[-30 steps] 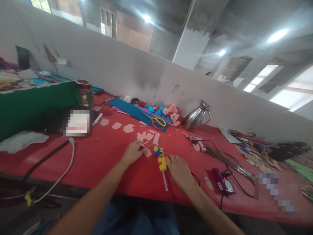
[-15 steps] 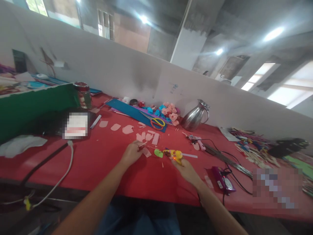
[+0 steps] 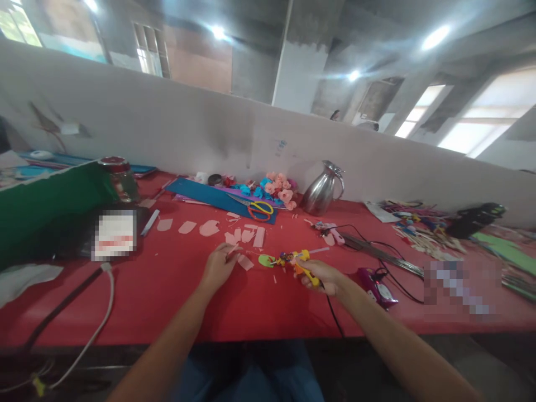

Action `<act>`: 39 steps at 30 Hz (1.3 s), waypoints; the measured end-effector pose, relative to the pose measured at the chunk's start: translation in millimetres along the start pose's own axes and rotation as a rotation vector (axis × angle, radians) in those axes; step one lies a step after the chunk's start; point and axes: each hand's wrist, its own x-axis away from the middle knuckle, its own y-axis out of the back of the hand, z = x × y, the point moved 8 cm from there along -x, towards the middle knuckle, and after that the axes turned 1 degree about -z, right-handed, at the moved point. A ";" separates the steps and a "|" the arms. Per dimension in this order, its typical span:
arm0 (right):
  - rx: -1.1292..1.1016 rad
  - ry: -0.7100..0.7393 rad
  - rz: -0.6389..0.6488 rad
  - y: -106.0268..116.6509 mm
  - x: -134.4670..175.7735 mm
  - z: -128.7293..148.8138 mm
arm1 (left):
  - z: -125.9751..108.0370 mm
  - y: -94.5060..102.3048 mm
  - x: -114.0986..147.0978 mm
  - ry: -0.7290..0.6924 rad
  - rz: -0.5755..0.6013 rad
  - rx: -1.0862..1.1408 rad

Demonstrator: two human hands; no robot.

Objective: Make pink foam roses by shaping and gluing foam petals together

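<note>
Right hand (image 3: 323, 276) is curled round the yellow glue gun (image 3: 302, 257) by its handle, probably so the front end faces the left hand (image 3: 218, 268), which pinches a thin pink piece (image 3: 233, 249) over the desk (image 3: 167, 301). Pink cutouts (image 3: 258, 237) and scissors (image 3: 261, 210) lie just beyond, and the black cord (image 3: 334, 317) might get in the way

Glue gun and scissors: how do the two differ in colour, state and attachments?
The yellow glue gun is gripped in the right hand; the scissors lie untouched on the blue sheet. The glue gun's body is mostly yellow, while the scissors have metal blades with one yellow and one red handle loop. A dark cord trails from the glue gun; the scissors have none. Both show yellow.
</note>
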 end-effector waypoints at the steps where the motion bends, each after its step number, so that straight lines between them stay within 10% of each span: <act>1: 0.005 -0.017 0.009 1.0 0.6 0.9 | 0.4 0.4 -0.2 -0.002 -0.005 0.002; 6: 0.173 0.018 -0.036 6.0 14.4 19.0 | 3.7 2.1 -0.7 -0.005 -0.023 0.007; 13: 0.484 0.438 -0.250 -15.9 57.4 57.9 | 5.8 -0.3 0.0 0.038 0.001 -0.005; 22: 0.591 0.379 -0.082 -76.4 33.0 33.2 | 2.9 -4.9 1.3 0.096 0.061 -0.023; 39: 0.806 0.394 -0.169 -79.3 16.8 34.4 | 0.7 -9.7 1.9 0.104 0.129 0.002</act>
